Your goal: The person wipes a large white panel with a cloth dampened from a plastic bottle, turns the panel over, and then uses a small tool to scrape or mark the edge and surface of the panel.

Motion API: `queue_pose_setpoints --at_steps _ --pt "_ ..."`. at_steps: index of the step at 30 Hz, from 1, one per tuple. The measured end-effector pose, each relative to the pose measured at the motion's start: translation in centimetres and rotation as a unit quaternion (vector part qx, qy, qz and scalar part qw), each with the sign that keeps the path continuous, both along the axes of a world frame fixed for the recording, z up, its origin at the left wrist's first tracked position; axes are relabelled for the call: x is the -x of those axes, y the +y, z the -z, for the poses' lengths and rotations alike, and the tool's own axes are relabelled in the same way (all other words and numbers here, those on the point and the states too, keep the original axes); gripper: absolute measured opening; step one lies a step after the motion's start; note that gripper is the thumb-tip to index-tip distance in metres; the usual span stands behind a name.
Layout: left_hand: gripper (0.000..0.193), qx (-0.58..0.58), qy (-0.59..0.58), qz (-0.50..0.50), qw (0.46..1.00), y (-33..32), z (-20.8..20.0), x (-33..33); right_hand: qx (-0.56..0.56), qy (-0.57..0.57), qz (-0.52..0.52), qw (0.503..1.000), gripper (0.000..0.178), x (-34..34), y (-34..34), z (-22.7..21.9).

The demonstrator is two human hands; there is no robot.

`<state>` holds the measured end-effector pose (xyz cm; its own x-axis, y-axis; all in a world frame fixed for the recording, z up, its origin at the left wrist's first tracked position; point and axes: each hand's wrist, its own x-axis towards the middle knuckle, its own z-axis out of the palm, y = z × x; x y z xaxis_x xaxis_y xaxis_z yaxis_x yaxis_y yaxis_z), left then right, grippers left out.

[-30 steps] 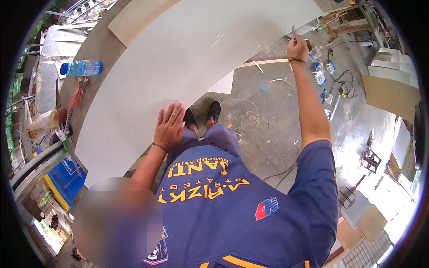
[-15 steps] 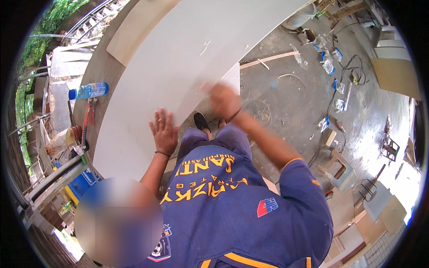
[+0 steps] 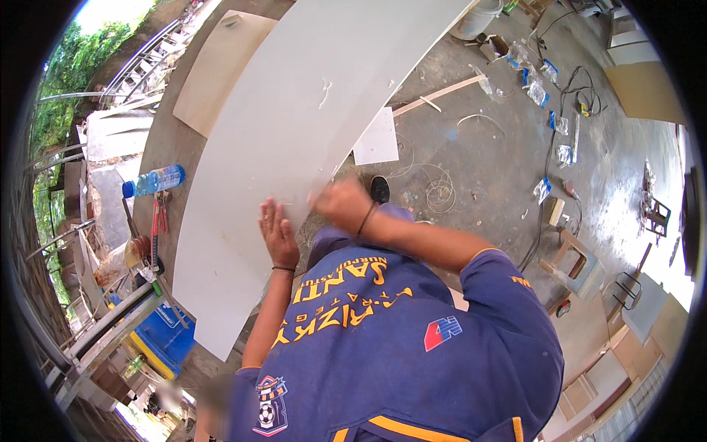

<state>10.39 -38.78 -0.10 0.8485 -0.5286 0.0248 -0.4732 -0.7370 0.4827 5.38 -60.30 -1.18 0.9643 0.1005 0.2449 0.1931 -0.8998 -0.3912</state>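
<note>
A large pale grey-white panel (image 3: 294,96) lies before me, with its long near edge running from my lap up to the far right. My left hand (image 3: 280,236) rests on its surface close to that edge, palm down and fingers stretched out. Just to the right, my right hand (image 3: 342,208) is closed at the edge and smeared by motion. Whatever it may grip is too small or blurred to make out. A thin curled strip (image 3: 325,92) and small crumbs lie on the panel.
At left stand a blue-capped plastic bottle (image 3: 155,180) and a red-handled tool (image 3: 157,221) on a brown surface. Beyond the panel's right edge, the concrete floor holds a white board (image 3: 377,138), coiled thin wire (image 3: 440,193), a wooden strip (image 3: 442,94) and a wooden frame (image 3: 578,265).
My right hand has come nearer and left along the panel's edge, closer to my left hand. The left hand stays flat on the panel. The whole view has shifted slightly.
</note>
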Motion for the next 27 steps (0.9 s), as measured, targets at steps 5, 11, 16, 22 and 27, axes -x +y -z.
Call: queue_pose_setpoints --at_steps 5,11,16,22,27 --pt "0.047 -0.078 -0.069 -0.076 0.992 4.7 1.3 -2.2 -0.084 -0.033 0.031 0.995 0.036 -2.3 -6.0 -1.3" --pt "0.058 -0.152 -0.089 -0.056 0.983 4.3 1.3 -2.7 0.123 -0.093 0.325 0.933 0.036 -7.8 -32.7 3.5" --pt "0.069 -0.16 -0.075 -0.052 0.983 3.8 0.6 -2.1 0.167 -0.133 0.287 0.934 0.047 -5.8 -24.4 3.6" --pt "0.058 -0.142 -0.058 -0.053 0.987 4.4 -0.1 -2.1 -0.097 -0.048 0.031 0.994 0.05 1.8 1.6 1.2" --pt "0.056 -0.152 -0.044 0.043 0.987 10.7 -0.5 -1.5 -0.146 -0.173 0.113 0.967 0.033 -0.7 -2.8 1.8"
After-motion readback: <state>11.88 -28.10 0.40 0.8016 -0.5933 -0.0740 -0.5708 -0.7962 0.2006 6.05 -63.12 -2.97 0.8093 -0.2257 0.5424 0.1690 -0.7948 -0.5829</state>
